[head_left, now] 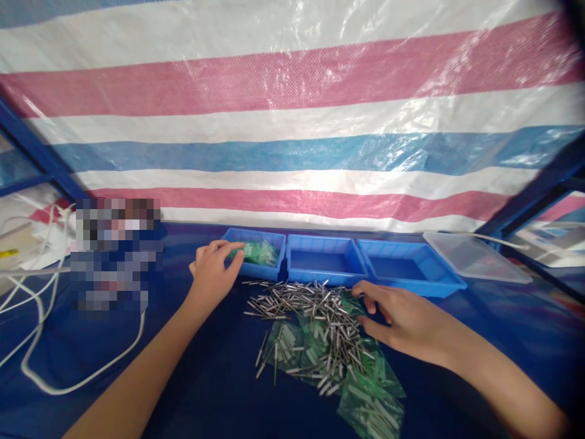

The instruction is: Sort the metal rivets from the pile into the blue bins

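Observation:
A heap of small metal pins [315, 317] lies on the dark blue table, on top of several green transparent bags [365, 396]. My left hand [212, 271] reaches to the rim of the left blue tray [256, 251], its fingers curled over a green bag [256, 251] that lies in that tray; whether it grips the bag I cannot make out. My right hand [402, 320] rests at the right edge of the pin heap, fingers bent, fingertips touching the pins and a green bag.
Two more blue trays [324, 259] [406, 271] stand in a row behind the heap, then a clear plastic lid [475, 256] at the right. White cables [41, 341] loop at the left. A striped tarpaulin [292, 122] hangs behind the table.

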Demonstrator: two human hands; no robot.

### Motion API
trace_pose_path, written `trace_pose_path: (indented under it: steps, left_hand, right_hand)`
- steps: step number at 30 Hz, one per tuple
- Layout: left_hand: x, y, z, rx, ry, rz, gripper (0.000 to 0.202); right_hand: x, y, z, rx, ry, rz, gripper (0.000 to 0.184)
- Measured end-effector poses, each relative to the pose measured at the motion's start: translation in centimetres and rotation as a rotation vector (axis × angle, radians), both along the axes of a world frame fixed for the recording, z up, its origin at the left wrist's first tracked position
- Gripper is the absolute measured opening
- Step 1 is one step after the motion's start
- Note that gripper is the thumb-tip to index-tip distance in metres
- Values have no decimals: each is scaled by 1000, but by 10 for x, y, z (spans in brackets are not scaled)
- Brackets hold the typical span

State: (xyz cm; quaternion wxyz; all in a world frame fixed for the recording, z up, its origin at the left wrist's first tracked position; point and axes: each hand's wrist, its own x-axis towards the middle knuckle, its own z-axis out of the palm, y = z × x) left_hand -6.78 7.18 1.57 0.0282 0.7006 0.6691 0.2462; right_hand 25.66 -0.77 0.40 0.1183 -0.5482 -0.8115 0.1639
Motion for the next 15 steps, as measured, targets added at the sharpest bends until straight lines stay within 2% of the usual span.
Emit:
trace_pose_path:
  steps: [9,15]
  left_hand:
    - [-1,-3,0,17,3,-77,27]
    - [7,-13,0,63,73,-133,31]
  right_hand:
    - [-3,4,-7,-138,229,-65,17]
    - [1,1,-12,-400,495,-178,30]
